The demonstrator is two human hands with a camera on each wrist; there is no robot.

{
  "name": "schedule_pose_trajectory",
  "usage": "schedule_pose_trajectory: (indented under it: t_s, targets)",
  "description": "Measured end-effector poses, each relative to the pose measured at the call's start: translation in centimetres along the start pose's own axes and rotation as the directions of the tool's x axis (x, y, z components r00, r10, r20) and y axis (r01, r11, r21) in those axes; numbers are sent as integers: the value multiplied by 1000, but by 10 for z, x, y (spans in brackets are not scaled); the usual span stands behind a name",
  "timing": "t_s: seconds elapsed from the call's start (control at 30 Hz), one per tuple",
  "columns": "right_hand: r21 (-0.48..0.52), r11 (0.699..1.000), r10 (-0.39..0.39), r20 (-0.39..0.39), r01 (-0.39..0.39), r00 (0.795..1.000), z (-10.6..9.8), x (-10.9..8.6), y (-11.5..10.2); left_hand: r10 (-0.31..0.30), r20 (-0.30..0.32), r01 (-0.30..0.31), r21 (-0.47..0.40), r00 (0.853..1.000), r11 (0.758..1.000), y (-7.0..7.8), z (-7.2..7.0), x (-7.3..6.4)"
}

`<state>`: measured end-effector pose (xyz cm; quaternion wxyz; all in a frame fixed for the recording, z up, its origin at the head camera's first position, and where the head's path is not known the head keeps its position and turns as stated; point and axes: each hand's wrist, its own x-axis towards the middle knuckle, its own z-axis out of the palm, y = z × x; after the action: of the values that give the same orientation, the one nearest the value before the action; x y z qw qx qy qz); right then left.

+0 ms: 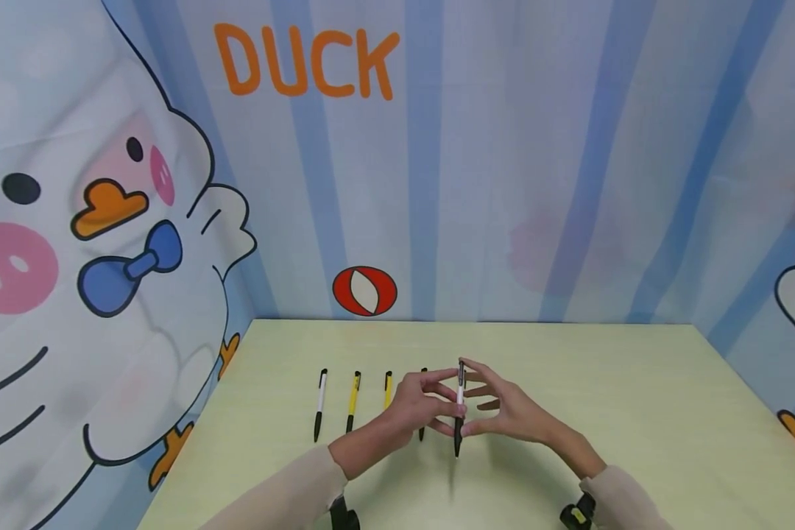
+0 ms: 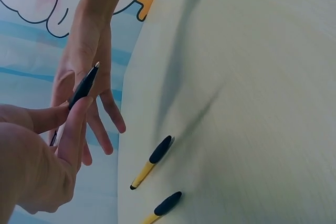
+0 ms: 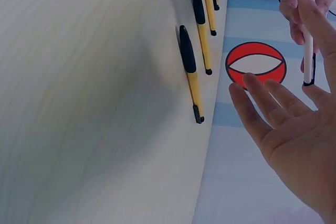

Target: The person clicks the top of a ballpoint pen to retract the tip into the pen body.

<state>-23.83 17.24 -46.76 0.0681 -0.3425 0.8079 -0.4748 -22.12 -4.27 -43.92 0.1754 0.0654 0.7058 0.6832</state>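
Observation:
A white pen [image 1: 461, 391] with a black grip stands nearly upright above the table, its tip pointing down. My left hand [image 1: 412, 403] pinches it around the middle between thumb and fingers. On the other side, my right hand [image 1: 518, 414] has its thumb at the black grip and its index finger at the top end, the other fingers spread out. The right wrist view shows the pen's white barrel [image 3: 308, 59] and dark clip between that thumb and index finger. Seen from the left wrist, the black grip [image 2: 84, 88] sticks out past the left thumb.
Several pens lie in a row on the pale table [image 1: 636, 397]: a white pen [image 1: 321, 401] at the left, then yellow pens [image 1: 353, 397]. The one nearest the hands [image 3: 193, 85] is partly covered by my left hand in the head view. A printed backdrop [image 1: 490, 184] stands behind.

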Motion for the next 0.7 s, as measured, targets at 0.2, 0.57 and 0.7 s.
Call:
schedule_pose_trajectory:
  t_s: [0.2, 0.57, 0.7]
  targets:
    - [-40, 999, 28, 42, -27, 999, -2, -6, 4, -9, 4, 9, 25, 1000, 1000, -6, -1, 1]
    - [-134, 985, 101, -38, -105, 994, -22, -40, 25, 6, -81, 3, 106, 997, 994, -12, -11, 9]
    - [-144, 981, 123, -55, -129, 991, -28, -51, 31, 40, -104, -23, 165, 994, 986, -16, -17, 20]
